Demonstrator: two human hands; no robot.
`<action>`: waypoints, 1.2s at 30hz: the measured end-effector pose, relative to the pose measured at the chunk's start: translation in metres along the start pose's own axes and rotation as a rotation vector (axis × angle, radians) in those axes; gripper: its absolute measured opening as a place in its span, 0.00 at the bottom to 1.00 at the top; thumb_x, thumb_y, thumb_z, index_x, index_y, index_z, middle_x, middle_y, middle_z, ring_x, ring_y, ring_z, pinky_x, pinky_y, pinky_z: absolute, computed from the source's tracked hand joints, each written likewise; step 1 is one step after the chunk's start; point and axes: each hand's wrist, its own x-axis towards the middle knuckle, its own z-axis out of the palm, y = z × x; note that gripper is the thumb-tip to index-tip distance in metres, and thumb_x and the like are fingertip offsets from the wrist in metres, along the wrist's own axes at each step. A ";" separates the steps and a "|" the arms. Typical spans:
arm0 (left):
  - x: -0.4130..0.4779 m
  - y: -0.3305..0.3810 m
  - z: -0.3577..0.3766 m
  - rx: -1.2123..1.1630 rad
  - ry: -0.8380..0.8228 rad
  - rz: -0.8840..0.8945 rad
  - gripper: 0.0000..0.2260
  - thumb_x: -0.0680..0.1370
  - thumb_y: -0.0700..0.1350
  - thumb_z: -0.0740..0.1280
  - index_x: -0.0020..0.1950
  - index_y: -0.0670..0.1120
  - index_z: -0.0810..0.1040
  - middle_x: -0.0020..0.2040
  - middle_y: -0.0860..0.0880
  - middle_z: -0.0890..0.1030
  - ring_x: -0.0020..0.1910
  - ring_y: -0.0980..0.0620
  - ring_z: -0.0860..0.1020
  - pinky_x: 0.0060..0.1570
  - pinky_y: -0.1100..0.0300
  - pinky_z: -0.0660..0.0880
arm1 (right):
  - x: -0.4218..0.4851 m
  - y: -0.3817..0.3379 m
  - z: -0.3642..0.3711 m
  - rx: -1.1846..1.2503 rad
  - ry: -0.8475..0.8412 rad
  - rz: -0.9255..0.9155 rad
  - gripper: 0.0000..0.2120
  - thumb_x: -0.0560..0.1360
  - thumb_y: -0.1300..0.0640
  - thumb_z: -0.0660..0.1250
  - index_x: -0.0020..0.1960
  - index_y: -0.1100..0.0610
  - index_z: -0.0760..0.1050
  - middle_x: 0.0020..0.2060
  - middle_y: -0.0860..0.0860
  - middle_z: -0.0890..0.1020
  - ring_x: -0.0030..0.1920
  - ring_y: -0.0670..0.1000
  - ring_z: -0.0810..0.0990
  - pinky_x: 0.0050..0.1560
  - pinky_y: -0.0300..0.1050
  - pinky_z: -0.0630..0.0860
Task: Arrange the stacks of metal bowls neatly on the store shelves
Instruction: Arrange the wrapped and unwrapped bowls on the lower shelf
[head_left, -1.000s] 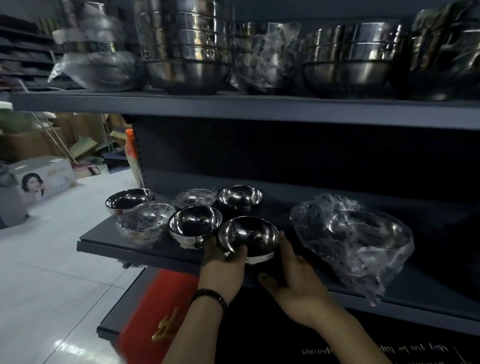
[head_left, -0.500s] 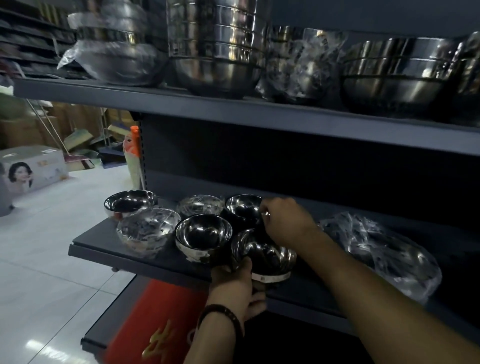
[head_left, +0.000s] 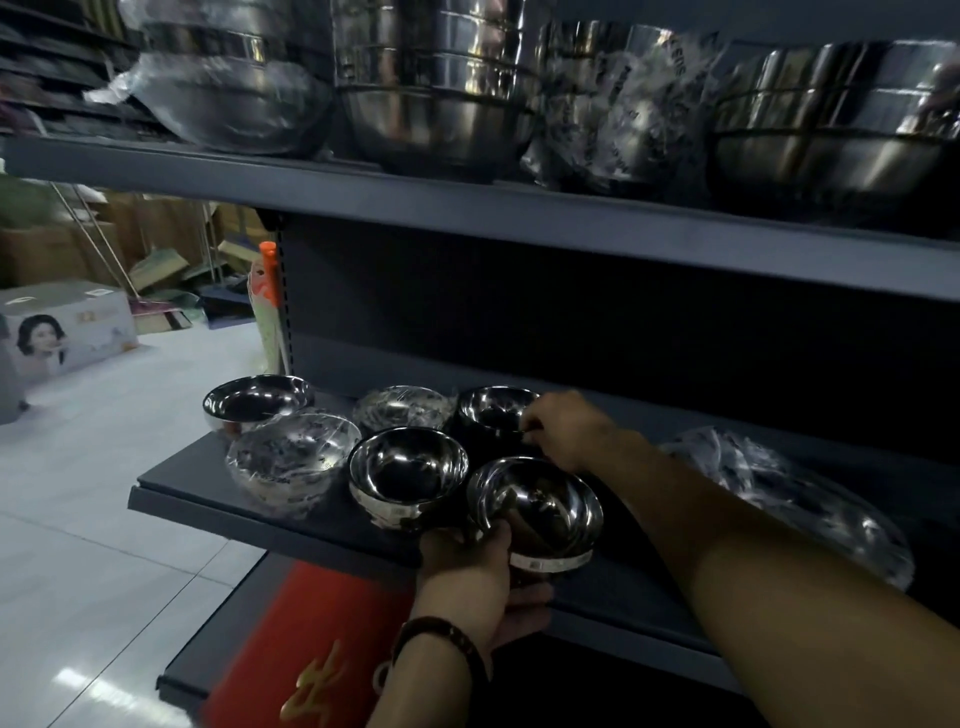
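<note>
Two bare arms are showing from the bottom of the view, in front of dark store shelving. Nearest, the left grip (head_left: 467, 579), with a dark bracelet (head_left: 441, 636) at its wrist, is holding the front bowl (head_left: 537, 512) at the front edge of the lower shelf (head_left: 208, 499): the thumb is hooking over the near rim and the fingers are curling beneath the base. Just left of it an unwrapped bowl (head_left: 408, 467) is sitting upright, and further left a plastic-wrapped bowl (head_left: 293, 457) is standing beside it. Behind these, the right grip (head_left: 566, 431) is pinching the right rim of the rear bowl (head_left: 493, 413) with curled fingers. That bowl is standing in the back row, next to another wrapped bowl (head_left: 402, 410) and a bare bowl (head_left: 258, 402) at the far left. Right of the right forearm, a plastic-wrapped stack (head_left: 789, 493) is lying on the same shelf. Farthest away, the upper shelf (head_left: 467, 208) is carrying stacks of large bowls (head_left: 436, 93), some wrapped in plastic.
</note>
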 end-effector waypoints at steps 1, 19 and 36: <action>0.001 0.000 0.001 -0.017 -0.003 -0.002 0.08 0.84 0.44 0.66 0.61 0.43 0.74 0.46 0.36 0.84 0.38 0.38 0.85 0.33 0.44 0.84 | -0.003 0.000 -0.004 -0.008 0.015 -0.011 0.06 0.83 0.55 0.69 0.55 0.52 0.85 0.51 0.52 0.84 0.51 0.50 0.81 0.51 0.42 0.72; -0.030 -0.021 0.037 0.531 0.267 0.227 0.33 0.74 0.66 0.61 0.63 0.39 0.80 0.61 0.36 0.82 0.61 0.34 0.79 0.61 0.48 0.77 | -0.229 0.068 -0.106 0.033 0.542 -0.083 0.05 0.82 0.60 0.69 0.56 0.52 0.82 0.48 0.45 0.76 0.46 0.48 0.79 0.46 0.36 0.71; -0.061 -0.040 0.130 0.862 -0.320 0.884 0.31 0.85 0.47 0.63 0.77 0.75 0.52 0.83 0.64 0.51 0.82 0.59 0.52 0.81 0.47 0.59 | -0.298 0.138 -0.032 0.167 0.626 0.100 0.11 0.81 0.61 0.71 0.61 0.52 0.84 0.55 0.51 0.81 0.51 0.56 0.82 0.52 0.51 0.81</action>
